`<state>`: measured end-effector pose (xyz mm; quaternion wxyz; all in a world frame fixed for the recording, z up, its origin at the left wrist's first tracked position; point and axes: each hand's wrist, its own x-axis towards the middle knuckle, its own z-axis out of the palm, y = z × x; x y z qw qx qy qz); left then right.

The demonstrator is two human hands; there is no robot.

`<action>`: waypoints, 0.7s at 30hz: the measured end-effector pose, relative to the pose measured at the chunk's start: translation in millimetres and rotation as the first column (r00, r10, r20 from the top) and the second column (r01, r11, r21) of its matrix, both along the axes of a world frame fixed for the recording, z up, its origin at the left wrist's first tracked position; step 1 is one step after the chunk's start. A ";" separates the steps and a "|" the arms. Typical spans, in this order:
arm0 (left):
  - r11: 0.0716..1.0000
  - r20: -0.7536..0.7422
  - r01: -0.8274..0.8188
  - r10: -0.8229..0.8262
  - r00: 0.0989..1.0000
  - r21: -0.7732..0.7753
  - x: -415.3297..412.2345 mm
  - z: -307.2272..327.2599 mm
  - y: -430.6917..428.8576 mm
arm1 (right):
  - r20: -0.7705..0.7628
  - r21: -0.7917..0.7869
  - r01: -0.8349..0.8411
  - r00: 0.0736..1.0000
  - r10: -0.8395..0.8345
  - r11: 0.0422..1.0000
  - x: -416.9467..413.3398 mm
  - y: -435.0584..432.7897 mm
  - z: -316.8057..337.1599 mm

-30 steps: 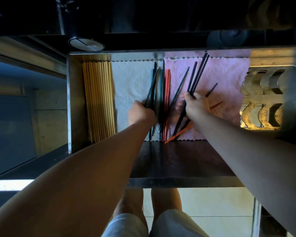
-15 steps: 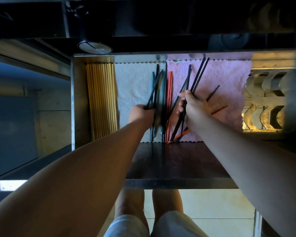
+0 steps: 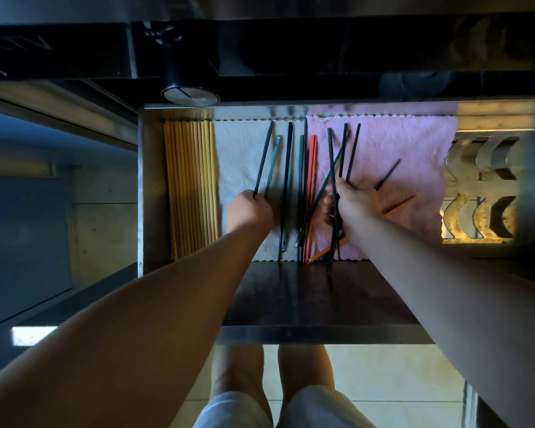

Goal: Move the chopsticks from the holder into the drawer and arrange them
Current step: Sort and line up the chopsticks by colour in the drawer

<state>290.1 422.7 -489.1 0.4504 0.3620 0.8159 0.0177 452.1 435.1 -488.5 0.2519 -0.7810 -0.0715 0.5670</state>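
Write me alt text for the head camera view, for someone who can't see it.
Seen from above, a person's left hand and right hand each grip dark chopsticks over an open metal drawer. More dark, green and red chopsticks lie loosely across a white cloth and a pink cloth, with yellow chopsticks packed neatly at the drawer's left side.

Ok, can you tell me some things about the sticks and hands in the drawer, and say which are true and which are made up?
1. The left hand holds dark chopsticks over the white cloth. True.
2. The yellow chopsticks lie scattered across the pink cloth. False: they lie side by side at the drawer's left end, off both cloths.
3. The right hand is empty. False: it grips several dark chopsticks.
4. The red chopsticks lie near where the two cloths meet. True.
5. Both hands are inside the drawer. True.
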 end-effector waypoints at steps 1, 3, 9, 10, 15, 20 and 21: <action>0.999 -0.044 0.025 -0.023 0.999 0.033 0.6 0.7 -0.6 | -0.003 0.002 0.013 1.000 -0.013 1.000 1.1 0.4 1.1; 0.993 -0.082 0.068 -0.060 0.995 0.099 1.8 2.5 -1.8 | 0.057 0.009 -0.003 0.998 0.002 1.000 4.8 1.0 1.0; 0.962 -0.080 0.214 -0.202 0.976 0.170 12.4 5.7 0.3 | 0.280 -0.003 -0.215 0.937 0.207 0.977 15.2 -1.1 -4.8; 0.950 -0.069 0.261 -0.253 0.965 0.169 15.9 5.3 1.4 | 0.269 0.002 -0.217 0.940 0.208 0.976 15.5 -1.2 -4.9; 0.931 -0.109 0.350 -0.339 0.934 0.102 27.9 -0.8 8.1 | 0.186 0.060 -0.190 0.967 0.176 0.980 14.2 -2.8 -1.8; 0.965 -0.101 0.260 -0.261 0.960 -0.022 37.4 -7.1 12.7 | 0.140 0.092 -0.207 0.971 0.193 0.974 8.8 -4.1 2.6; 0.978 -0.089 0.203 -0.206 0.975 -0.041 38.5 -7.1 14.2 | 0.141 0.087 -0.215 0.969 0.201 0.973 8.2 -3.9 3.0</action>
